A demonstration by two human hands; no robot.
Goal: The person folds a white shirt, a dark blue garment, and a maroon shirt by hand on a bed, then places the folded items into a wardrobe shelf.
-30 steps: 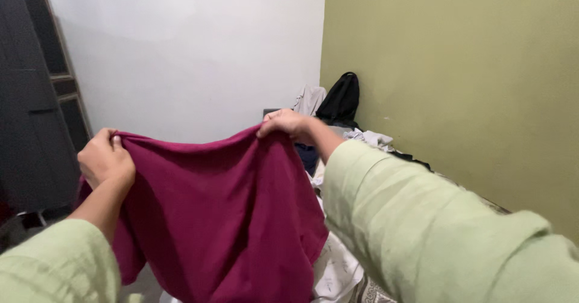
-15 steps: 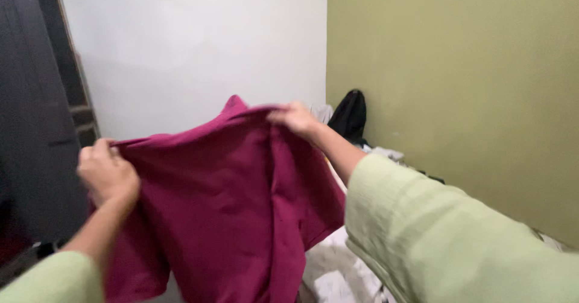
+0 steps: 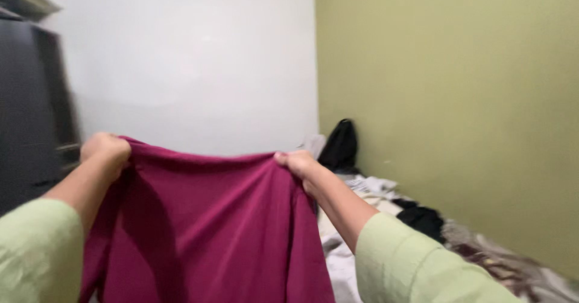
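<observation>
A maroon garment (image 3: pixel 205 230) hangs spread out in front of me, held up by its top edge. My left hand (image 3: pixel 105 149) grips the left corner of that edge, fingers closed over the cloth. My right hand (image 3: pixel 295 164) pinches the right corner. The cloth is stretched fairly level between both hands and drops below the bottom of the view. Both arms wear pale green sleeves.
A bed (image 3: pixel 482 261) with loose clothes runs along the olive-green wall at the right. A black bag (image 3: pixel 341 146) leans in the far corner, with a dark garment (image 3: pixel 422 218) on the bed. A dark wardrobe (image 3: pixel 30 110) stands at the left.
The garment's top edge, bunched and lifted higher at the right half a second ago, is now pulled straight and level. Both hands sit lower in view; the camera has tilted upward.
</observation>
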